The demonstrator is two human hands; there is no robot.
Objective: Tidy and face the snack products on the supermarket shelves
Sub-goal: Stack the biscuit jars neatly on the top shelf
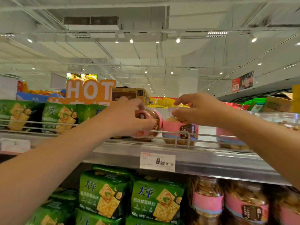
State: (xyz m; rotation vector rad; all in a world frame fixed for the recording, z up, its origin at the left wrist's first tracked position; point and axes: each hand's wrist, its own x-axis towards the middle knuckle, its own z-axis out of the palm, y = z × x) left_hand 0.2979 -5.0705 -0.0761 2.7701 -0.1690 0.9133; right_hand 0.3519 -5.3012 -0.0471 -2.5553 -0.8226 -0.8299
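Head view, looking up at a top supermarket shelf. A tilted clear snack jar with a pink label is held near the shelf's front rail by the left hand, fingers curled around it in a closed grip. Just beside it, an upright pink-labelled jar is touched at its lid by the right hand, fingers bent over the top. Green cracker packs are lined up toward the shelf's left end. A price tag is fixed to the front edge.
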